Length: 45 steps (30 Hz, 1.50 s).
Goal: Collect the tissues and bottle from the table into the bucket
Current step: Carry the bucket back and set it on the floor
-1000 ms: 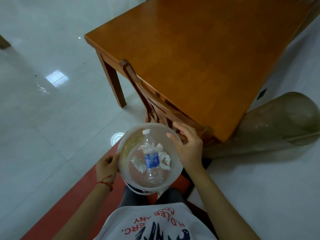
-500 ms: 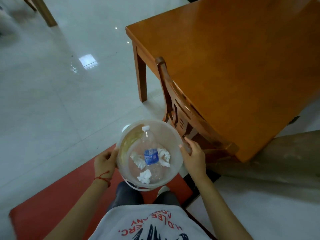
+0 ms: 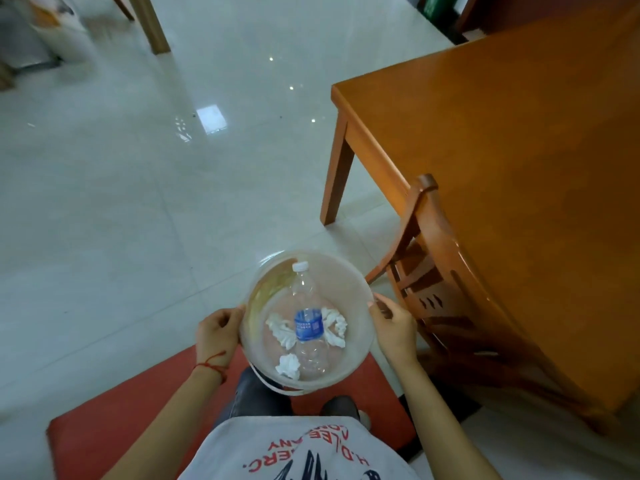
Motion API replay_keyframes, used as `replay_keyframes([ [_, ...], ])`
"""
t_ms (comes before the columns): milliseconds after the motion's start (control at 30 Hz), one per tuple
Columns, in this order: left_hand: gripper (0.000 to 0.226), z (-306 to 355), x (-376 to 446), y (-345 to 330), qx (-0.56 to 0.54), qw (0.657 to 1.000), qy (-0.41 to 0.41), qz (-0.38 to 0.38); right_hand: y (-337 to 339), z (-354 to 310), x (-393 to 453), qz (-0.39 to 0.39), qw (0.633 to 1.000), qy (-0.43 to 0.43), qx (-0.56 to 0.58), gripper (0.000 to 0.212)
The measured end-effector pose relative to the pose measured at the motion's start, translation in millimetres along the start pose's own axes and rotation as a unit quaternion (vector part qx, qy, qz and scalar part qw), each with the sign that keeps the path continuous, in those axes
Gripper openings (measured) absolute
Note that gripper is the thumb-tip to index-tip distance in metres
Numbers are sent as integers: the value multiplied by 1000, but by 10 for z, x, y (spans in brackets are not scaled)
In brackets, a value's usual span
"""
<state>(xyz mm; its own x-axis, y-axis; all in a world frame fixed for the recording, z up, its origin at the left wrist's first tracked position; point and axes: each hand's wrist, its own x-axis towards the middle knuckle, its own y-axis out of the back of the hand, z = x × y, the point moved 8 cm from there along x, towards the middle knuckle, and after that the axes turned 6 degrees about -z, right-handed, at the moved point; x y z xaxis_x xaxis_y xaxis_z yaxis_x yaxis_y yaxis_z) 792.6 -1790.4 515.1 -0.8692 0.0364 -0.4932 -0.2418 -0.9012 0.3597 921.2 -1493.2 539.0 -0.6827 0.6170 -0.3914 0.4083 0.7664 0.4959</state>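
A translucent bucket (image 3: 349, 282) hangs in front of my waist, above the red mat. My left hand (image 3: 218, 332) grips its left rim and my right hand (image 3: 393, 327) grips its right rim. Inside lies a clear plastic bottle (image 3: 308, 327) with a blue label and a white cap pointing away from me. Crumpled white tissues (image 3: 282, 332) lie on both sides of the bottle, and one more tissue (image 3: 288, 367) rests near the bucket's near wall.
An orange wooden table (image 3: 502, 161) stands to the right with a bare top. A wooden chair (image 3: 436, 282) is pushed against its near edge, close to my right hand. A red mat (image 3: 114, 420) lies under my feet. Pale glossy floor tiles (image 3: 138, 202) spread to the left.
The view has swung left, so the table sits further right. Both hands still hold the bucket. One tissue has slid toward the bucket's near wall.
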Motion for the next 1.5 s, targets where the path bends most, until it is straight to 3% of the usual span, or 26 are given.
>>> replay_keyframes([
  [467, 30, 681, 1174, 799, -43, 997, 10, 63, -884, -1281, 1045, -30, 997, 68, 21, 26],
  [933, 26, 1537, 2394, 1109, -63, 978, 22, 196, -1493, -2756, 2736, -113, 981, 154, 15, 23],
  [1167, 27, 1832, 3107, 1319, -75, 976, 27, 200, -1901, -3186, 3368, -112, 982, 145, 37, 20],
  [1500, 27, 2493, 4594, 1804, -51, 988, 11, 144, -2572, -3892, 4169, -52, 992, 101, 50, 21],
])
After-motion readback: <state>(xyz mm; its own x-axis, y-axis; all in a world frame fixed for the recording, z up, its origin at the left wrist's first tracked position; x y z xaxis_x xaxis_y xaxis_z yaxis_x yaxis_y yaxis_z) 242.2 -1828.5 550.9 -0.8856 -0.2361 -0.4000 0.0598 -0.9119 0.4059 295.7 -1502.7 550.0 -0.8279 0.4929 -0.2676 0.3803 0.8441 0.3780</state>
